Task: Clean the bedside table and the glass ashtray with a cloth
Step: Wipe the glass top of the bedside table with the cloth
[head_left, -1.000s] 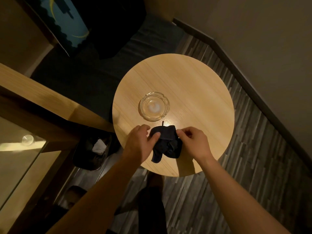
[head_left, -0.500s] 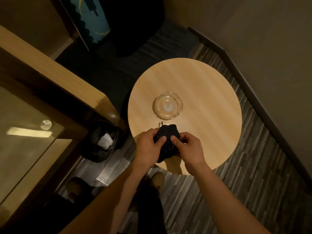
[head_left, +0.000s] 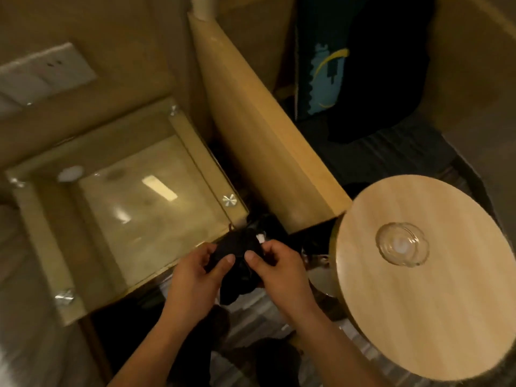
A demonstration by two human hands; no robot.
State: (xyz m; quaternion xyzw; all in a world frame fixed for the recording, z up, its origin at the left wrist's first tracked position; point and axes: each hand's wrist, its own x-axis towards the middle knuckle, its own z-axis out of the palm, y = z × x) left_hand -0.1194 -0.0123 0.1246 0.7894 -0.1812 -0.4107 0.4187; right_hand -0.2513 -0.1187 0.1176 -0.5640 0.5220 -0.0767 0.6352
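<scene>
Wooden round bench [head_left: 418, 303] carries our glass ashtray [head_left: 402, 248] at right, while our left hand [head_left: 192, 283] and right hand [head_left: 279, 277] each pinch the dark cloth [head_left: 237, 255] beside a glass-topped bench [head_left: 134, 213].

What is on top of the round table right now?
Only the glass ashtray sits on the round table, and it looks empty. The dark cloth is off the table, held by the left hand and right hand. The table's right edge is out of frame.
</scene>
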